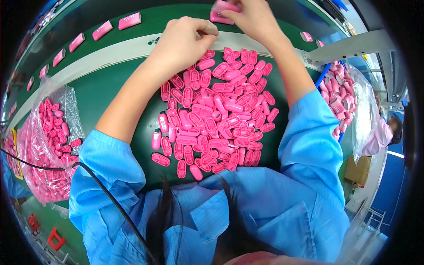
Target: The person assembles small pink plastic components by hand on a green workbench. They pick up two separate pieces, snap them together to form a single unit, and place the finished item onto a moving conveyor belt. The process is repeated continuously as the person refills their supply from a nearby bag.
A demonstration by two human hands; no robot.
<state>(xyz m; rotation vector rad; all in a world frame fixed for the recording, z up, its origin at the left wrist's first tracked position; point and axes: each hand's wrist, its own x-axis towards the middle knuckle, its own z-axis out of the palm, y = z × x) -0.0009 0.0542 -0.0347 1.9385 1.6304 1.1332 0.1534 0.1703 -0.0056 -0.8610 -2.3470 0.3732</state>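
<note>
A broad pile of small pink oval plastic shells point(229, 106) covers the green tabletop in front of me. Some lie hollow side up, others smooth side up. My left hand point(183, 42) is over the far edge of the pile, at the pale rail. Its thumb and fingers are curled together, and anything between them is hidden. Beyond the rail, my right hand point(256, 20) grips a larger pink plastic casing point(223, 12) between thumb and fingers. That casing is slightly blurred and sits over the green belt.
Pink casings point(129, 21) stand spaced along the green belt point(163, 15) behind the pale rail point(110, 54). A clear bag of pink shells point(48, 145) is at left. At right are a blue-rimmed bin of pink casings point(339, 95), a metal bracket point(353, 46) and a cardboard box point(358, 170).
</note>
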